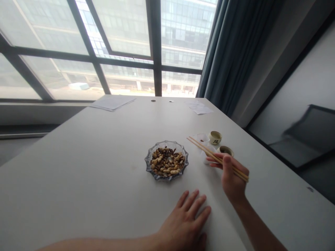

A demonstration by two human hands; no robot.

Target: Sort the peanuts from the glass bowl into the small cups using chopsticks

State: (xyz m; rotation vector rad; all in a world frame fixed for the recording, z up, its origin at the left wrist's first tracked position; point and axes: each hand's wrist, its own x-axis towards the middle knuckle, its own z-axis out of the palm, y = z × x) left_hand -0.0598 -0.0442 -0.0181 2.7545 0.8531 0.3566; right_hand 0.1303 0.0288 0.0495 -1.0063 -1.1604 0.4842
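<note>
From where I stand, the desk (91, 167) looks plain white. Tan peanuts (166, 170) and dark brown bits (167, 152) show in a clear, grey-edged bowl (148, 161). The chopsticks (200, 145) are yellowish, the tubs (205, 159) milky white, one cup (215, 141) cream with a black character. The curtain (227, 52) is slate blue.

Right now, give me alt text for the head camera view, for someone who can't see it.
The right hand holds wooden chopsticks over translucent cups on a white table; the left hand lies palm down near a glass bowl of peanuts and darker pieces. Windows stand beyond.
</note>
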